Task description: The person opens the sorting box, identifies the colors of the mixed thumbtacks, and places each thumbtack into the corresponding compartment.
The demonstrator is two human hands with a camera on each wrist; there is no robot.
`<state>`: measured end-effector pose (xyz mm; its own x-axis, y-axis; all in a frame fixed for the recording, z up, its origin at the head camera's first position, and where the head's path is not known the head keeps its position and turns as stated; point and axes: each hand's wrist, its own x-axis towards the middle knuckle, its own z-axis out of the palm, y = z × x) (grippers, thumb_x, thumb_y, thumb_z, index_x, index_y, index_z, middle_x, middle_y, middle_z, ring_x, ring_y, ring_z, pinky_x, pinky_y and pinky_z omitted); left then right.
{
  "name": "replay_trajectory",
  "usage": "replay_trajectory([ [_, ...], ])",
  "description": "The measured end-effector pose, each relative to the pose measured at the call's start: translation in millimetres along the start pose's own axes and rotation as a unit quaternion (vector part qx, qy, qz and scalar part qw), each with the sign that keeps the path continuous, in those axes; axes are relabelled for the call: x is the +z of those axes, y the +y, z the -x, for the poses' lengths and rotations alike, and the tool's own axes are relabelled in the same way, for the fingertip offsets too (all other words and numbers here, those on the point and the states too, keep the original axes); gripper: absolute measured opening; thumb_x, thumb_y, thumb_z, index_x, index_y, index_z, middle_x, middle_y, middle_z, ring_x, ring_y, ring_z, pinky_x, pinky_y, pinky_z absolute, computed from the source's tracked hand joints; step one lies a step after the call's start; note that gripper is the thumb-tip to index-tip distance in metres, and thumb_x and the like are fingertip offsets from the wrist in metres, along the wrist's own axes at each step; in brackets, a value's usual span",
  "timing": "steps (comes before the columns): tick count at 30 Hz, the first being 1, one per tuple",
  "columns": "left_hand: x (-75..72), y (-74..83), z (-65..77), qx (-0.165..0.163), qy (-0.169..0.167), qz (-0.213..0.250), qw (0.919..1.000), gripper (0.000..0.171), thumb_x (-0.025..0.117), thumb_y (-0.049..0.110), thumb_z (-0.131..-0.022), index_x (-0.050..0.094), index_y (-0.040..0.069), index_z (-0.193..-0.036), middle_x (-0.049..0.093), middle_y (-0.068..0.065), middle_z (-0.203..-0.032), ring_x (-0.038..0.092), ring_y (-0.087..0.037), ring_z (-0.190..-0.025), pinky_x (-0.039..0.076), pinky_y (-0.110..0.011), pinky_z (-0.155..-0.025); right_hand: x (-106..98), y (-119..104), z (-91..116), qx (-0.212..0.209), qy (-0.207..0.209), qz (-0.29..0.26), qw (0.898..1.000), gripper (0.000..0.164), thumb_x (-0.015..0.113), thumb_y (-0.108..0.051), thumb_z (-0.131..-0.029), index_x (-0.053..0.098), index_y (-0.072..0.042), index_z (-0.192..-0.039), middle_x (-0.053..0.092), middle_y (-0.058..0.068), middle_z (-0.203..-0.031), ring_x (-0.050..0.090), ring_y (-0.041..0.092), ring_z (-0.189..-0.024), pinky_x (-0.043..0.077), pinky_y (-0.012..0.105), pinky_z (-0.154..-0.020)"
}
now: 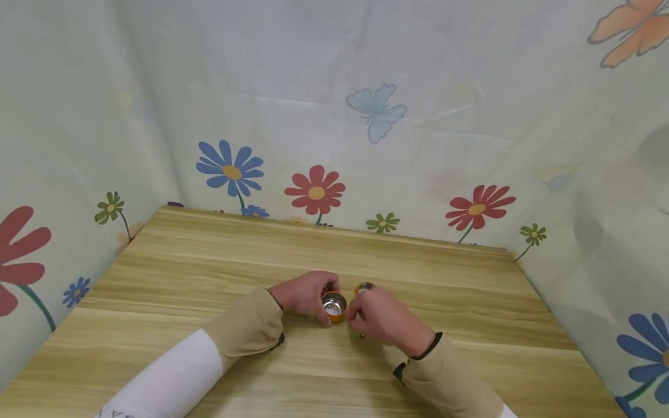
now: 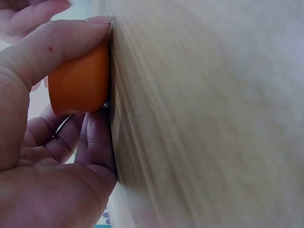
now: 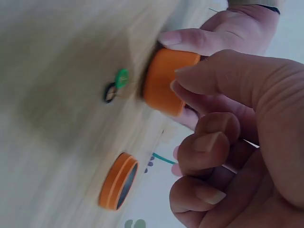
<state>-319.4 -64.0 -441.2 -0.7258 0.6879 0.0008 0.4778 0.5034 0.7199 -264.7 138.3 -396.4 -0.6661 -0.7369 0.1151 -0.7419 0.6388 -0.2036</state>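
Closest to my head camera is the white left sleeve (image 1: 162,371), with dark letters at the bottom edge; they are cut off by the frame, and I can make out an A and an X but not a whole word. Past its tan cuff (image 1: 245,328), I see the left hand (image 1: 305,296) grasping the cup (image 1: 335,307), thumb on one side and fingers on the other, its base down on the table (image 1: 235,249). The cup is plain orange outside and shiny metal inside; two small round spots show in it, and I can't tell whether they are objects or reflections.

The right hand (image 1: 384,319) is just beside the cup, thumb and index tips close together, the other fingers curled. I can't tell whether anything is pinched between those tips.

On my right wrist view, a green disc (image 3: 122,78) and a dark disc (image 3: 110,92) touch or nearly touch near the cup; any marks on them are too blurred to read. A shallow cup (image 3: 118,183), also orange, sits apart.
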Motion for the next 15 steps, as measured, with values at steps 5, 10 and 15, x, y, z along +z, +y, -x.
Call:
replay_trajectory([
  [5,-0.8,2.4,1.0,0.004,0.002,0.004,1.0,0.05,0.088,0.005,-0.056,0.054,0.011,-0.092,0.059,-0.001,-0.086,0.056,-0.02,-0.078,0.047,-0.024,-0.065,6,3,8,0.001,-0.008,0.0,1.0,0.009,0.069,-0.008,-0.076,0.069,-0.016,-0.075,0.056,-0.011,-0.065,0.047,0.002,-0.055,0.042,0.021,-0.052],
  [10,-0.7,3.4,0.8,0.011,0.002,0.01,0.9999,0.05,0.087,0.003,-0.055,0.055,0.009,-0.092,0.06,-0.003,-0.086,0.057,-0.021,-0.079,0.046,-0.024,-0.066,10,6,13,0.003,-0.003,-0.001,1.0,0.013,0.066,-0.005,-0.073,0.067,-0.018,-0.071,0.059,-0.012,-0.069,0.053,0.004,-0.06,0.045,0.022,-0.056],
  [15,-1.4,4.8,1.7,0.011,0.0,0.015,0.9998,0.049,0.087,0.003,-0.056,0.055,0.008,-0.092,0.06,-0.004,-0.086,0.057,-0.022,-0.08,0.046,-0.025,-0.065,14,9,16,0.012,-0.006,0.0,1.0,0.015,0.066,-0.006,-0.071,0.064,-0.021,-0.069,0.054,-0.014,-0.065,0.046,0.001,-0.056,0.042,0.022,-0.052],
])
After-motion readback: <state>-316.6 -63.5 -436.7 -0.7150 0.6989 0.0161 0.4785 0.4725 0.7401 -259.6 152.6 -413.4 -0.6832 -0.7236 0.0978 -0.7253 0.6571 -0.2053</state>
